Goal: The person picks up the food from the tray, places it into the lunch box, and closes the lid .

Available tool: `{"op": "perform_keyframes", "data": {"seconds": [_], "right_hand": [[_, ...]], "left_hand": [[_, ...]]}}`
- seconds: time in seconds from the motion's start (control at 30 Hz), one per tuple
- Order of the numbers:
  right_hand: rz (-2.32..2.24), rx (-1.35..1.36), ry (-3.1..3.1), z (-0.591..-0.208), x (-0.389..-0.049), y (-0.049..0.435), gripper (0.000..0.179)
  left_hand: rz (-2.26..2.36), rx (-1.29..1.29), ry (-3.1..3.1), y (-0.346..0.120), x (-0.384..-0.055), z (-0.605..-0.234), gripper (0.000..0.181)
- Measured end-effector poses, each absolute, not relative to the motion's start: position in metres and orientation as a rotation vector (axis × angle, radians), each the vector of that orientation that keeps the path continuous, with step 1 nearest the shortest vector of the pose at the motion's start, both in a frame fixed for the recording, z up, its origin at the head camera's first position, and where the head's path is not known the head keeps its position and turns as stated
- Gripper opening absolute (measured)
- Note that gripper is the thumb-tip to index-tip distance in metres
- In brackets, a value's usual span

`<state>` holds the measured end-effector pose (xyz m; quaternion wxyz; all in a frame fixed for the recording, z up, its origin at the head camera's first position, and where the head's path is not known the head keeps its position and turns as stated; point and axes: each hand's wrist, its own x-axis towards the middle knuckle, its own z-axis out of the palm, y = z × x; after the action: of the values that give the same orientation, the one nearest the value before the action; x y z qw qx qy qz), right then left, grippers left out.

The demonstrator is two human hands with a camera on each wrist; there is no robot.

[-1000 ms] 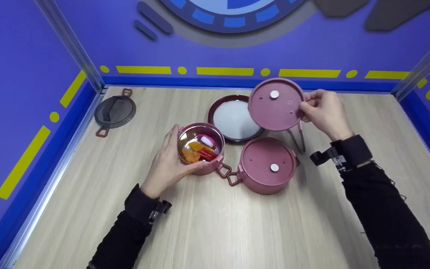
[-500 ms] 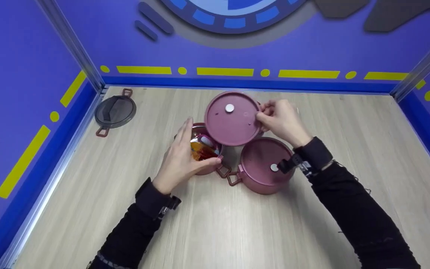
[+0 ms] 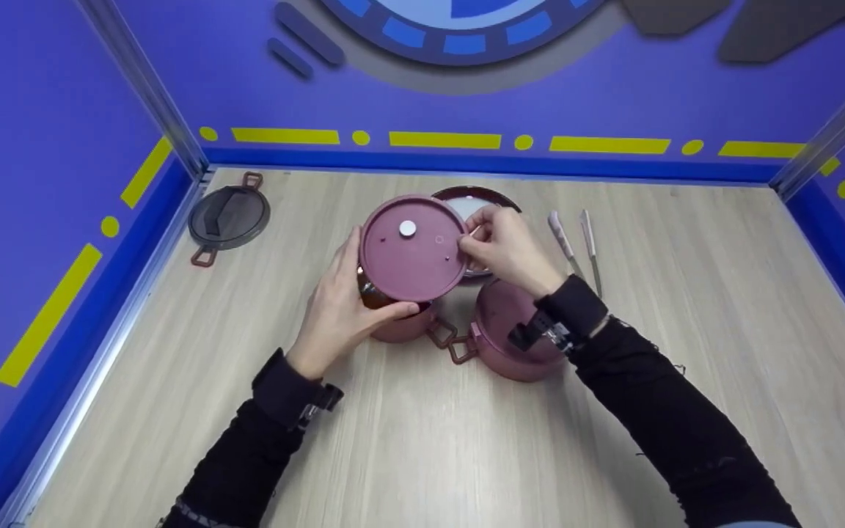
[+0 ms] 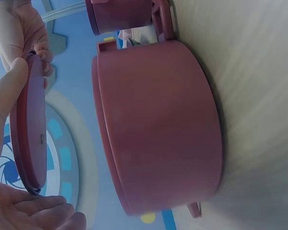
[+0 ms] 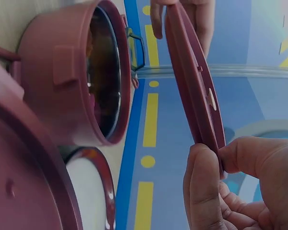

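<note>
A round dusty-pink pot lid [image 3: 414, 249] with a white knob hangs tilted above the open pot [image 3: 400, 328]. My right hand [image 3: 507, 246] pinches its right edge between thumb and fingers. The left hand [image 3: 334, 308] spans the lid's left side, fingers at one edge and thumb at the front. In the left wrist view the pot [image 4: 158, 124] stands apart from both hands, below the lid [image 4: 31, 124]. Food pieces show dimly inside the pot [image 5: 72, 72] in the right wrist view; from the head the lid mostly covers them.
A second pink pot with its lid on [image 3: 514, 345] stands close on the right, partly under my right wrist. Behind are a dark-rimmed plate [image 3: 507, 196] and two light-handled utensils [image 3: 573, 246]. A dark lid with loop handles [image 3: 230, 216] lies far left. Walls border the table.
My right hand has carried the lid leftward from over the plate to above the open pot. The left hand has stayed by that pot, and the utensils have come into view.
</note>
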<state>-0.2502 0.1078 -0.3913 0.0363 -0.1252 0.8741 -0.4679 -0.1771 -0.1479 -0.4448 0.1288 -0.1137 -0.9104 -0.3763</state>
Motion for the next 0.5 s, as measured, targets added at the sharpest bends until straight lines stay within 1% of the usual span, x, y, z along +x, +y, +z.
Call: {"op": "perform_keyframes", "data": {"seconds": [0.1, 0.37, 0.5], "right_hand": [[-1.387, -0.395, 2.722, -0.394, -0.25, 0.101, 0.019], [-1.19, -0.561, 2.662, -0.404, -0.248, 0.091, 0.047], [-1.035, -0.696, 2.671, -0.409, -0.248, 0.091, 0.051]], "left_hand": [[-1.111, -0.332, -2.661, -0.155, -0.177, -0.444, 0.135], [-1.149, -0.351, -2.722, -0.174, -0.178, -0.448, 0.13], [-1.142, -0.354, -2.764, -0.18, -0.18, -0.453, 0.128]]}}
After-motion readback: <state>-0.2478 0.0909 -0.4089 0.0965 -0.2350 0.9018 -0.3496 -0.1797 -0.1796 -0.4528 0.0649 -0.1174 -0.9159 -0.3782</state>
